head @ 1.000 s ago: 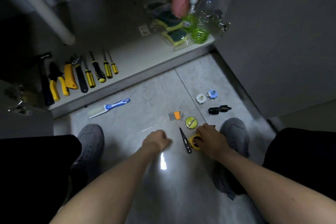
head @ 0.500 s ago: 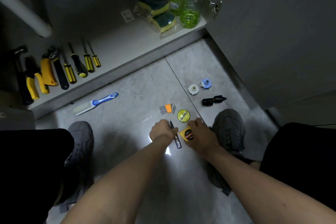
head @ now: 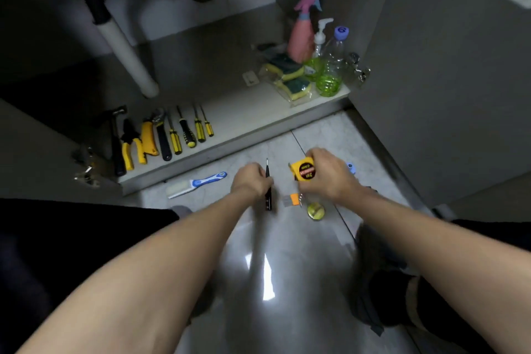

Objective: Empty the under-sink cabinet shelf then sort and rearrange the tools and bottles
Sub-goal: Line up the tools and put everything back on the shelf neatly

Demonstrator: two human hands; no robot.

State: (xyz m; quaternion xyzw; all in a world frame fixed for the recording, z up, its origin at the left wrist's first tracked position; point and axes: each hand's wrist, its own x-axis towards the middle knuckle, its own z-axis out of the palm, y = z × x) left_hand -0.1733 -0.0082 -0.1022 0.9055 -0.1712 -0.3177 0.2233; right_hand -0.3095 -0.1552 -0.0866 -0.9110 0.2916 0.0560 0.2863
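Observation:
My left hand (head: 250,181) grips a thin black tester screwdriver (head: 268,184) above the floor, tip pointing toward the cabinet. My right hand (head: 329,175) holds a yellow tape measure (head: 303,169), lifted off the tiles. On the cabinet shelf (head: 247,121), a row of tools lies at the left: hammer (head: 116,141), yellow pliers (head: 130,146), utility knife (head: 149,139), wrench (head: 161,138) and several screwdrivers (head: 186,131). At the shelf's right stand a pink spray bottle (head: 301,34), a pump bottle (head: 319,43), a green-tinted bottle (head: 332,66) and bagged sponges (head: 290,76).
On the floor tiles lie a blue-handled scraper (head: 198,183), an orange hex key set (head: 291,199) and a small yellow round tin (head: 315,211). A blue cap (head: 351,167) peeks out behind my right hand. A white drain pipe (head: 126,57) slants down onto the shelf. Cabinet doors stand open on both sides.
Both hands have lifted off the floor and moved toward the cabinet, the left taking up the black screwdriver, the right raising the tape measure. The camera tilted up.

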